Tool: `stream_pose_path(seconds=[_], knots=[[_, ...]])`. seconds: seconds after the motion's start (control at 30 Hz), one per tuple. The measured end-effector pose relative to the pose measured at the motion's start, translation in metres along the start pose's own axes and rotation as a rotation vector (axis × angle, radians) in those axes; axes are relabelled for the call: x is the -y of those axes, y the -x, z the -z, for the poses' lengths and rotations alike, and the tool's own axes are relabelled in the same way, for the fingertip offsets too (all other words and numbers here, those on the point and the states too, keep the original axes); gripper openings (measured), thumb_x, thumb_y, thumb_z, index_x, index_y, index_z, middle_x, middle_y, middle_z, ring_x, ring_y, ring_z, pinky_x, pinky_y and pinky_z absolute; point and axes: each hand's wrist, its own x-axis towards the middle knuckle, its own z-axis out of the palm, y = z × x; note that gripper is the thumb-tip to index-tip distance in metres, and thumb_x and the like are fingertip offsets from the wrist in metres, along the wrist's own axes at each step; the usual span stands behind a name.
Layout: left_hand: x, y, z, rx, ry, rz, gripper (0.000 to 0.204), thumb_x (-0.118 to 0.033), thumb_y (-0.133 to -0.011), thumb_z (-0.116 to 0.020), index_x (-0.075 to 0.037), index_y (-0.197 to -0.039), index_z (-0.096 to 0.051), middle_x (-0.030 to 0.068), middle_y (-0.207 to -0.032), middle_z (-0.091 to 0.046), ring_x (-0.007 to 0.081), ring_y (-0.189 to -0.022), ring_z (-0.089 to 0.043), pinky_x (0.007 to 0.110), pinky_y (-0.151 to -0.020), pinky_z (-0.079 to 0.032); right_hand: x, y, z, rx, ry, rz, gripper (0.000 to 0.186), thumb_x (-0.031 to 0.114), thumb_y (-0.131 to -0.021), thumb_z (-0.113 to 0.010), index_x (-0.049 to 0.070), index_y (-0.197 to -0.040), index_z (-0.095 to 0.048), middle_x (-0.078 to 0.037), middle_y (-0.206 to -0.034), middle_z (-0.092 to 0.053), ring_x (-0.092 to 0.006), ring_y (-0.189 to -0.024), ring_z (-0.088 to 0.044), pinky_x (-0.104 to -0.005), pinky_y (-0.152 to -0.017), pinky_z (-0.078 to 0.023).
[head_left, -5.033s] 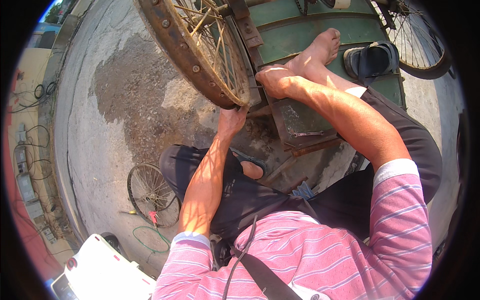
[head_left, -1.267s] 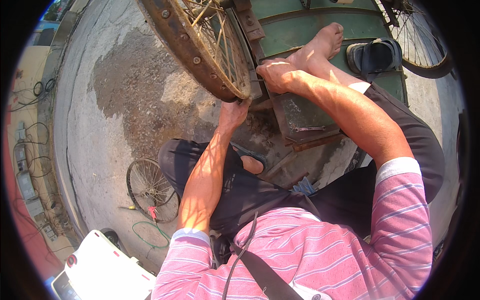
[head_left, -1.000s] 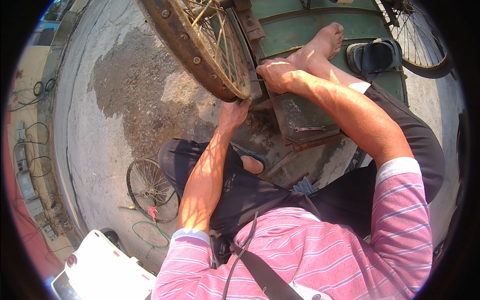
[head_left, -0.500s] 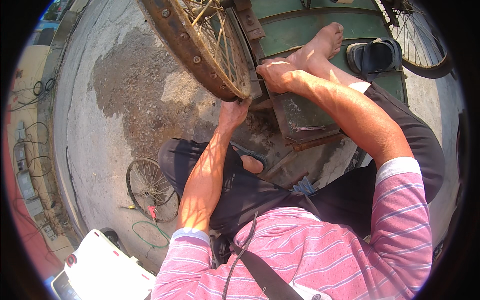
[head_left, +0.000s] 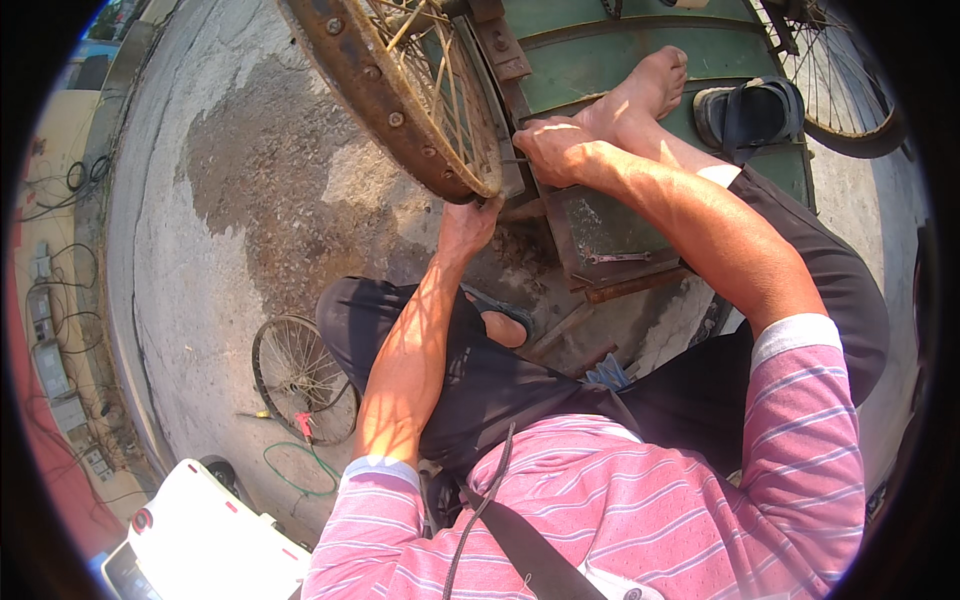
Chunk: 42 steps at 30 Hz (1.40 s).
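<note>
A rusty spoked wheel [head_left: 385,105] stands tilted at the upper middle, its rim studded with bolt heads. My left hand [head_left: 468,228] is closed on the rim's lower end; the rim hides most of its fingers. Close to the metal edge of a green cart bed [head_left: 570,70], my right hand [head_left: 553,150] is curled shut beside my bare foot [head_left: 655,85]. A thin dark piece shows at its fingers, too small to name. A wrench [head_left: 620,257] lies on the bed's near corner.
A black sandal [head_left: 750,112] rests on the green bed, with another wheel [head_left: 845,85] to its right. On the concrete at left lie a spoked wheel [head_left: 290,375] and a red-handled air nozzle [head_left: 304,424] on a green hose. A white scooter-like body [head_left: 215,530] stands lower left.
</note>
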Motion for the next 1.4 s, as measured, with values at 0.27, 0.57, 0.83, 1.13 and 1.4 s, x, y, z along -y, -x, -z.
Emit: stream_pose_path(seconds=[0.27, 0.57, 0.83, 1.13, 1.4], knots=[[-0.008, 0.001, 0.003, 0.013, 0.012, 0.025, 0.061, -0.013, -0.095, -0.075, 0.002, -0.148, -0.050, 0.0201, -0.132, -0.065, 0.0292, -0.119, -0.067, 0.041, -0.099, -0.054, 0.003, 0.000, 0.003, 0.017, -0.008, -0.027, 0.017, 0.017, -0.089, -0.070, 0.006, -0.100, -0.076, -0.018, -0.104, -0.079, -0.0343, -0.100, -0.078, -0.0442, -0.088, -0.060], [-0.002, 0.001, 0.001, 0.006, -0.018, 0.010, 0.061, -0.014, -0.096, -0.074, 0.002, -0.149, -0.049, 0.0200, -0.132, -0.065, 0.0290, -0.119, -0.066, 0.041, -0.100, -0.053, 0.002, 0.000, -0.002, -0.019, 0.008, -0.021, 0.017, 0.015, -0.088, -0.069, 0.006, -0.100, -0.077, -0.019, -0.104, -0.079, -0.0357, -0.099, -0.078, -0.0447, -0.087, -0.060], [-0.003, 0.001, 0.001, 0.014, 0.045, 0.012, 0.061, -0.012, -0.096, -0.075, 0.002, -0.149, -0.049, 0.0196, -0.132, -0.065, 0.0282, -0.118, -0.067, 0.040, -0.097, -0.056, 0.003, 0.003, 0.002, -0.046, -0.034, -0.014, 0.016, 0.016, -0.088, -0.067, 0.006, -0.097, -0.075, -0.019, -0.101, -0.079, -0.0360, -0.096, -0.078, -0.0451, -0.086, -0.060], [-0.004, 0.000, 0.001, 0.009, 0.016, 0.011, 0.061, -0.012, -0.095, -0.075, 0.002, -0.149, -0.050, 0.0198, -0.133, -0.064, 0.0284, -0.119, -0.067, 0.041, -0.098, -0.055, 0.003, 0.003, 0.004, -0.018, -0.048, -0.025, 0.019, 0.017, -0.087, -0.069, 0.006, -0.101, -0.075, -0.020, -0.105, -0.078, -0.0370, -0.101, -0.077, -0.0451, -0.091, -0.059], [-0.004, 0.001, 0.000, -0.019, 0.042, -0.033, 0.061, -0.012, -0.095, -0.076, 0.002, -0.148, -0.050, 0.0195, -0.134, -0.064, 0.0285, -0.120, -0.065, 0.041, -0.099, -0.054, 0.004, 0.004, 0.006, 0.003, -0.057, -0.029, 0.027, 0.019, -0.085, -0.072, 0.004, -0.107, -0.075, -0.020, -0.110, -0.077, -0.0382, -0.105, -0.076, -0.0447, -0.093, -0.058]])
